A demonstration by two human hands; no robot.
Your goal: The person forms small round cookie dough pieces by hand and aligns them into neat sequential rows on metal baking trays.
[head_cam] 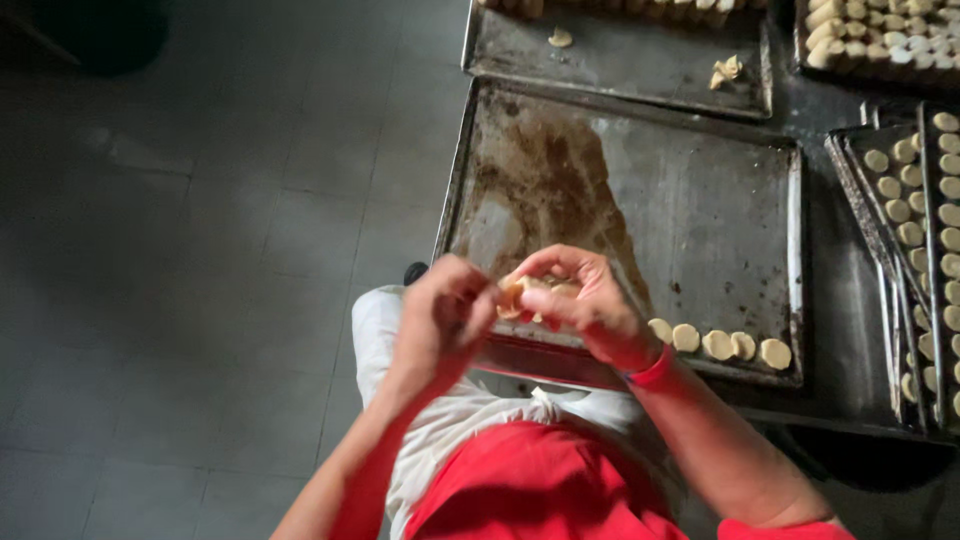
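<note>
Both hands on the dough

I see my left hand and right hand pinched together on a dough piece. Just beyond my grip lies the worn baking tray, dough rounds lining its near edge to the right.

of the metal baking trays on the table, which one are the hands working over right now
The large stained tray in the middle. Both hands, left hand and right hand, hold dough above its near edge, and it carries one short row of dough rounds.
</note>
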